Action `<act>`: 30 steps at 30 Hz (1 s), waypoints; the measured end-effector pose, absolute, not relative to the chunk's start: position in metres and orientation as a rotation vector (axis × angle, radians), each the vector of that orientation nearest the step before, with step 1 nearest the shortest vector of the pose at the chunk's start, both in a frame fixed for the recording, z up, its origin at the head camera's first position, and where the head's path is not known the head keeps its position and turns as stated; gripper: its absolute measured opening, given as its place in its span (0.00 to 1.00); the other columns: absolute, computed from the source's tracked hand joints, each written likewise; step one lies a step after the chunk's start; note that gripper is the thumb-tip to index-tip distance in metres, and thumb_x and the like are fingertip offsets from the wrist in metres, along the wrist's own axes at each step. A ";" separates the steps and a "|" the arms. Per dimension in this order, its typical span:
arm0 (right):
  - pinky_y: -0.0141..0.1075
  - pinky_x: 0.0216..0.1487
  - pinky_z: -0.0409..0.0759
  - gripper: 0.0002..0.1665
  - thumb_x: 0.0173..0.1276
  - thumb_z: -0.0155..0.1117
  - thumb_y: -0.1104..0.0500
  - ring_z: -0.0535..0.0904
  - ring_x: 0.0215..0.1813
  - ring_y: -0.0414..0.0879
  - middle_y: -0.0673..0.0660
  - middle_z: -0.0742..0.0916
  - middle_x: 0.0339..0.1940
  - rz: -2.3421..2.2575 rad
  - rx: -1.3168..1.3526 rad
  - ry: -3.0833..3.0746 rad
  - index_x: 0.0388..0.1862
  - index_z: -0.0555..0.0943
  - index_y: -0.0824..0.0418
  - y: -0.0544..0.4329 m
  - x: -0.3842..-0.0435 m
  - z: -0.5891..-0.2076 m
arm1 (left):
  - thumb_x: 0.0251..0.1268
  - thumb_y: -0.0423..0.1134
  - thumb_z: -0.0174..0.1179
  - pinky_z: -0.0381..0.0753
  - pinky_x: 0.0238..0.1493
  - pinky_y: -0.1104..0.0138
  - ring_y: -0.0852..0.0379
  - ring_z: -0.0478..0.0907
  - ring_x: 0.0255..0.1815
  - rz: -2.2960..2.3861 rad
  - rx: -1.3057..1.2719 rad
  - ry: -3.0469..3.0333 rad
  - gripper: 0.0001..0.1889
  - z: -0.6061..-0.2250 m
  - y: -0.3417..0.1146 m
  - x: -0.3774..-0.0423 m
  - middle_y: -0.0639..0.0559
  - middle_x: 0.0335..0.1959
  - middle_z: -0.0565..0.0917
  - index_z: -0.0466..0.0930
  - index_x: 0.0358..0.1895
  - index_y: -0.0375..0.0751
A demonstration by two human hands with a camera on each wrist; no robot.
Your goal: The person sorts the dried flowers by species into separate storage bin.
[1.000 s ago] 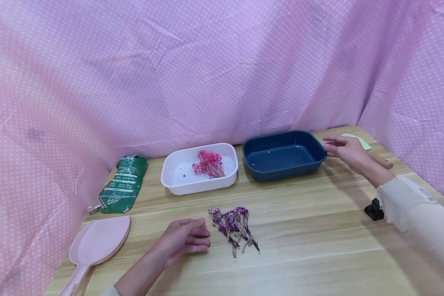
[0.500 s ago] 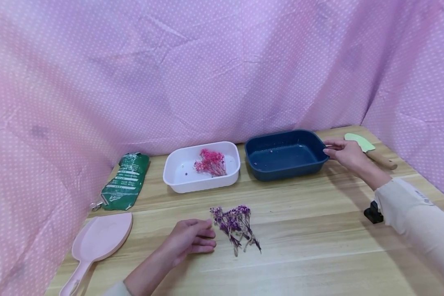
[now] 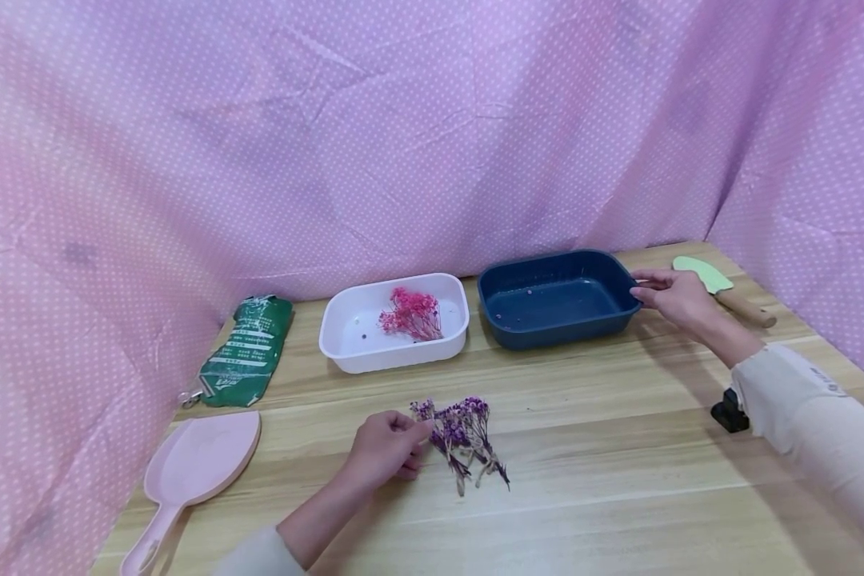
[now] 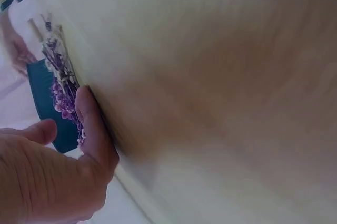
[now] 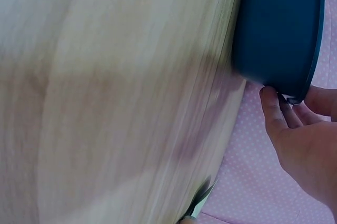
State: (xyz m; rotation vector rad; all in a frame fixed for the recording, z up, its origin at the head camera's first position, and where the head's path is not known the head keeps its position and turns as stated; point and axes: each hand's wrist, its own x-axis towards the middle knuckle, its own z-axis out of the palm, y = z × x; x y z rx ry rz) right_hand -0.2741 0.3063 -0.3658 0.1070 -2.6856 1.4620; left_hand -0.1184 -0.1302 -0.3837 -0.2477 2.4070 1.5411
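Note:
My left hand [image 3: 383, 450] is beside the bunches of dried purple flowers [image 3: 461, 428], its thumb reaching over their left edge. In the left wrist view, the thumb and fingers stand apart, with the purple flowers [image 4: 62, 84] just past the fingertips. At the back right, my right hand [image 3: 680, 306] holds the right end of a dark blue plastic tray [image 3: 558, 328] by its rim. Seen from the right wrist, the thumb is at the rim of the blue tray [image 5: 279, 29] and the fingertips lie against its end wall.
Left of the blue tray stands a white tray [image 3: 396, 358] holding dried pink flowers [image 3: 412, 314]. A green pouch [image 3: 248, 352] and a pink dustpan-like scoop [image 3: 202, 452] lie at the left. A green-bladed spatula-like tool [image 3: 704, 274] and a small black object [image 3: 730, 411] are at the right.
My left hand has moved right and slightly forward, its thumb now over the edge of the purple flowers. My right hand has closed in on the blue tray's rim.

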 end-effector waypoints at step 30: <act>0.23 0.36 0.82 0.26 0.71 0.60 0.60 0.80 0.33 0.28 0.69 0.84 0.48 1.423 0.119 -2.714 0.61 0.72 0.76 0.306 -0.274 -0.363 | 0.58 0.27 0.65 0.84 0.26 0.65 0.58 0.77 0.28 1.473 0.083 2.532 0.07 -0.339 -0.123 -0.125 0.49 0.28 0.82 0.79 0.39 0.34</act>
